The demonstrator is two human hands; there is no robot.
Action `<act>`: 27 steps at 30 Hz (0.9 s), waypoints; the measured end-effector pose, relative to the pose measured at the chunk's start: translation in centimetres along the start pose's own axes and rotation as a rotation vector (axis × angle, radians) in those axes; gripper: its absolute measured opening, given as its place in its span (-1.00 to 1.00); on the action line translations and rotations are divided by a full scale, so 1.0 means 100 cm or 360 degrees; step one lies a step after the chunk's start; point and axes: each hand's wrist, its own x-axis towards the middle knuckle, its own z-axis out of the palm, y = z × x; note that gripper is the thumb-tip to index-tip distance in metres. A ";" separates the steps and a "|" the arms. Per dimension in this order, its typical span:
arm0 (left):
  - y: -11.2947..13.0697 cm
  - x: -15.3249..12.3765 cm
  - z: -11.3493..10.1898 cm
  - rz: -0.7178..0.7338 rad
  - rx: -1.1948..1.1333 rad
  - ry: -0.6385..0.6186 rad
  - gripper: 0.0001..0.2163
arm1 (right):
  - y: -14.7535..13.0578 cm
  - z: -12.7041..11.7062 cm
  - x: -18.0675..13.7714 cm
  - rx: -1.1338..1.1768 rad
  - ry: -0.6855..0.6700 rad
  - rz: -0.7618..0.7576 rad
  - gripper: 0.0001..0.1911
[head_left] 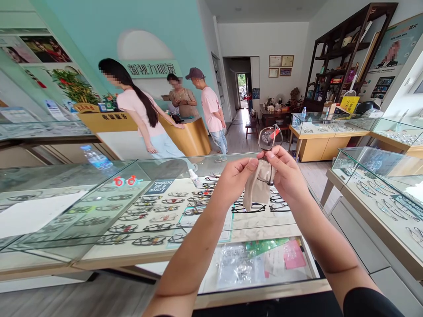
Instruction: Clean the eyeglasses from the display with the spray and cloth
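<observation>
A pair of glasses (270, 137) with a thin dark frame and a red tag on one lens is held upright in front of me, above a glass display counter (139, 176). My right hand (288, 175) pinches the lower lens of the glasses. My left hand (234, 178) is closed on a beige cleaning cloth (257, 187) that wraps that lower lens and hangs down between both hands. The upper lens stands free above my fingers.
The display counter holds rows of eyeglass frames (158, 215); a small spray bottle (194, 178) and a water bottle (95, 158) rest on it. More glass cases (380, 176) stand at right. Three people (145, 110) are at a wooden reception desk (188, 134) behind.
</observation>
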 end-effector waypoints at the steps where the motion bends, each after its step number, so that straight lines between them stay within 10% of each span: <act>1: 0.001 -0.001 0.001 0.0002 -0.0003 0.0005 -0.33 | 0.000 0.000 0.000 0.0020 0.0002 -0.0002 -0.56; 27: -0.002 0.001 -0.004 -0.0157 -0.0289 -0.0445 -0.45 | -0.002 0.000 -0.001 0.0018 0.0088 0.0029 -0.52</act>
